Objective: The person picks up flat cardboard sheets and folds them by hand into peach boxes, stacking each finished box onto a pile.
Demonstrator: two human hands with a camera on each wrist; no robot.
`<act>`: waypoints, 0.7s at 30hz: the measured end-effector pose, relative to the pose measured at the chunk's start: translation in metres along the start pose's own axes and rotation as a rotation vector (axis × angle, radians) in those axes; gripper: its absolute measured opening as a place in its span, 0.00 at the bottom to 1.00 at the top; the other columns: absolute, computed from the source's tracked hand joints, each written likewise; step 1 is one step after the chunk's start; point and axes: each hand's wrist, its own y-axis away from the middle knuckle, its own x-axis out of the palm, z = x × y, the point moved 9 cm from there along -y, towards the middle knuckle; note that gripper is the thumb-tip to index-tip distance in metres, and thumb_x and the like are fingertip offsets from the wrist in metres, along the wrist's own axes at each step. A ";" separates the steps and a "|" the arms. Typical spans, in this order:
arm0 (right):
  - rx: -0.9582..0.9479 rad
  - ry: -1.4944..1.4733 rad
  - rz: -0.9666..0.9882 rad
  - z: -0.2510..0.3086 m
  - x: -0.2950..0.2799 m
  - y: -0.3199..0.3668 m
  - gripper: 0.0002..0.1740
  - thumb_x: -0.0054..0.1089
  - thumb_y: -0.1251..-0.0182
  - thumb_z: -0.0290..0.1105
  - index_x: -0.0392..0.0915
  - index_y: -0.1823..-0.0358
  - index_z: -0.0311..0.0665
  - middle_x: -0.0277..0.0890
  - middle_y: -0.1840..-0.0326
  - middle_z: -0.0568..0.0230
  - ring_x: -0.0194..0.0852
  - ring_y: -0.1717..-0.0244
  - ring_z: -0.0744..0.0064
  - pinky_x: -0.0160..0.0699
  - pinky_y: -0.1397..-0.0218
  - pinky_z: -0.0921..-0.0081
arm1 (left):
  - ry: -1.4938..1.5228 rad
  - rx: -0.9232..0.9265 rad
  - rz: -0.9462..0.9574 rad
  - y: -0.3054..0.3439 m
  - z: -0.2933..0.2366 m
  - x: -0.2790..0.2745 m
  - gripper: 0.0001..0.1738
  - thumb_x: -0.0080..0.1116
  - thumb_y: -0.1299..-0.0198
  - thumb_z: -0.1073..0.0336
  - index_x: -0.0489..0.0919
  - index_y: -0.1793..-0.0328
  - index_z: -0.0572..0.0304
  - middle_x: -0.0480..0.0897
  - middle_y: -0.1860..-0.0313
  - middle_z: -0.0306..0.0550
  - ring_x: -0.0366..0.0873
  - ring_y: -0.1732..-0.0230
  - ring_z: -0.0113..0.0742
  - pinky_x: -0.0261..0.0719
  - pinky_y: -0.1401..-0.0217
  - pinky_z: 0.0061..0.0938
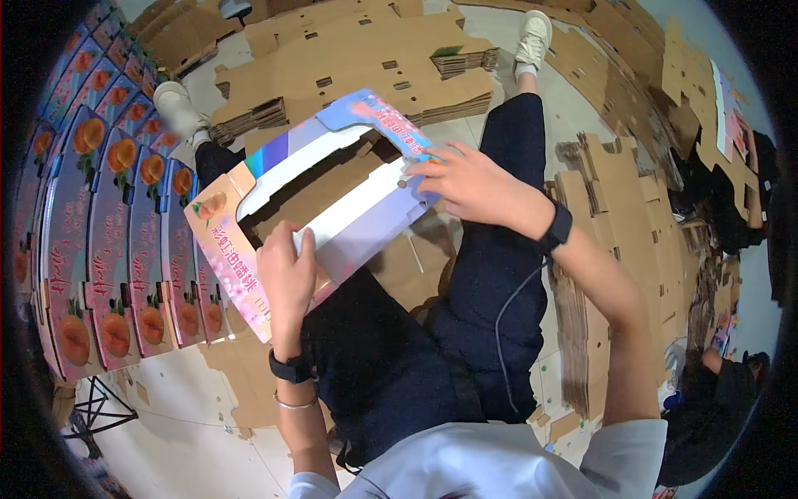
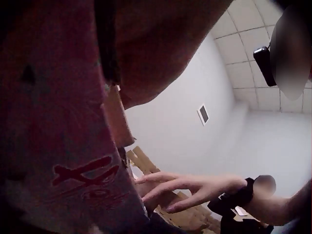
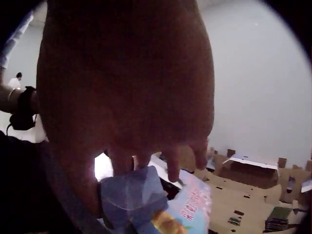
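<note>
Two hands, the left hand (image 1: 287,270) and the right hand (image 1: 478,183), are holding one bright paper box (image 1: 357,224). The left hand is sitting left of the middle of the head view. Its forearm is pointing to the bottom of the frame, and its thumb and fingers are curling over the lower left edge of the box. Some of its fingertips are hiding from sight. The right hand is sitting right of the middle, with its elbow bending at the lower right. Its fingers are spreading over the right corner of the box. In the right wrist view, its fingers and thumb are gripping a blue flap (image 3: 134,195) at the bottom.

The box is lying on a slant between the hands, over the dark trousers (image 1: 499,274). Its big hole is facing up. Its peach picture is showing at the left, and its blue end is pointing to the top middle. Many peach boxes (image 1: 112,241) are standing at the left. Flat brown cardboard (image 1: 349,54) is lying at the top.
</note>
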 end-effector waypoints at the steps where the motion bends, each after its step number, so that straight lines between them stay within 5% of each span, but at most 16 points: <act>1: -0.022 0.013 0.008 0.001 0.007 -0.001 0.14 0.61 0.52 0.27 0.78 0.60 0.40 0.71 0.39 0.66 0.64 0.33 0.61 0.65 0.35 0.64 | -0.074 0.111 0.008 0.001 -0.009 0.003 0.12 0.56 0.38 0.61 0.78 0.57 0.62 0.77 0.71 0.54 0.76 0.62 0.51 0.67 0.59 0.43; 7: 0.013 0.012 0.034 0.045 0.035 -0.020 0.20 0.65 0.50 0.30 0.77 0.53 0.38 0.69 0.37 0.60 0.58 0.28 0.55 0.53 0.25 0.52 | -0.086 0.261 -0.014 0.010 -0.033 0.004 0.11 0.55 0.38 0.65 0.77 0.53 0.64 0.77 0.58 0.53 0.74 0.51 0.53 0.69 0.47 0.41; 9: -0.021 -0.168 -0.058 0.058 0.033 -0.025 0.33 0.68 0.48 0.34 0.70 0.38 0.39 0.65 0.32 0.58 0.55 0.26 0.54 0.53 0.25 0.52 | 0.023 0.275 -0.017 0.011 -0.036 -0.004 0.11 0.55 0.38 0.67 0.77 0.53 0.65 0.76 0.55 0.53 0.74 0.50 0.54 0.69 0.44 0.40; 10: -0.019 -0.169 -0.060 0.062 0.035 -0.029 0.33 0.68 0.48 0.34 0.70 0.38 0.39 0.65 0.32 0.58 0.55 0.26 0.54 0.53 0.25 0.52 | 0.132 0.286 -0.025 0.010 -0.039 -0.011 0.11 0.55 0.38 0.68 0.77 0.52 0.66 0.76 0.52 0.53 0.74 0.48 0.55 0.69 0.42 0.40; 12: 0.011 -0.139 -0.007 0.065 0.043 -0.034 0.48 0.70 0.49 0.33 0.55 0.26 0.40 0.58 0.27 0.55 0.54 0.25 0.54 0.53 0.26 0.52 | 0.140 0.248 0.027 0.006 -0.040 -0.023 0.11 0.55 0.38 0.69 0.77 0.52 0.67 0.77 0.52 0.54 0.73 0.48 0.56 0.69 0.41 0.40; 15: 0.054 -0.094 0.061 0.058 0.057 -0.037 0.57 0.73 0.54 0.32 0.47 0.22 0.41 0.55 0.24 0.55 0.52 0.24 0.55 0.53 0.26 0.52 | 0.116 0.200 0.154 -0.002 -0.034 -0.026 0.12 0.56 0.39 0.69 0.77 0.51 0.67 0.78 0.54 0.55 0.74 0.48 0.57 0.70 0.41 0.40; 18: 0.041 0.043 -0.102 0.055 0.059 -0.042 0.60 0.76 0.59 0.33 0.49 0.23 0.36 0.57 0.26 0.54 0.55 0.26 0.54 0.53 0.26 0.52 | -0.005 0.270 0.242 -0.005 -0.025 -0.018 0.13 0.56 0.38 0.67 0.78 0.50 0.67 0.79 0.62 0.57 0.77 0.55 0.56 0.69 0.39 0.41; 21: 0.003 -0.023 -0.028 0.050 0.058 -0.048 0.58 0.74 0.59 0.31 0.50 0.24 0.35 0.58 0.27 0.55 0.56 0.26 0.55 0.53 0.26 0.51 | -0.117 0.248 0.365 0.001 -0.013 -0.006 0.13 0.56 0.36 0.65 0.78 0.49 0.64 0.79 0.64 0.54 0.76 0.56 0.54 0.66 0.38 0.43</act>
